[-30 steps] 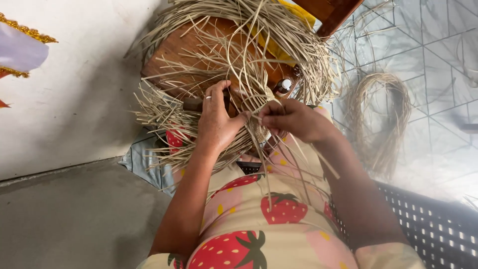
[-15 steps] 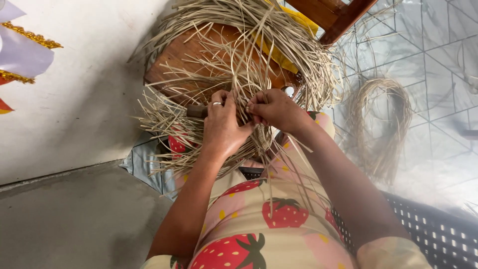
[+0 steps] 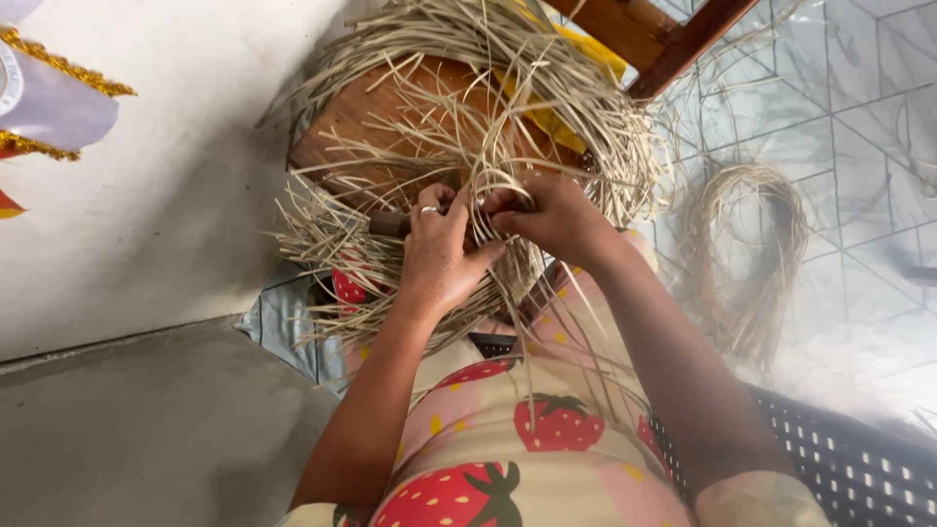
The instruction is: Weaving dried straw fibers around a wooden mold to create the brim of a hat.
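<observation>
where the strawberry-print cloth [image 3: 532,459] covers the person's lap at the near edge of the view, both forearms reach away from it into a mass of pale straw strands [image 3: 468,185]. the left hand [image 3: 444,249], with a ring on one finger, is curled with its fingers pressed together around a few strands and what looks like a dark handle [image 3: 388,223]; whether it truly grips that handle i cannot tell. the right hand [image 3: 551,217] sits just beside it, touching it at the fingertips, and pinches a small bunch of strands between thumb and fingers. loose strand ends hang down over the lap between the two arms.

a dark perforated crate [image 3: 859,468] shows at the near right corner of the view, beside the right arm; its contents are hidden. on the left, a bare grey floor [image 3: 137,429] meets a white wall [image 3: 185,185].

beyond the hands the strands fan out in every direction over a round brown wooden form [image 3: 376,117], lying on it and spilling past its rim. a yellow strip [image 3: 586,54] peeks out under the far strands, and brown wooden bars [image 3: 664,34] cross the top. further right, well apart from the hands, a coiled loop of straw [image 3: 747,254] lies on the pale tiled floor [image 3: 859,117].
</observation>
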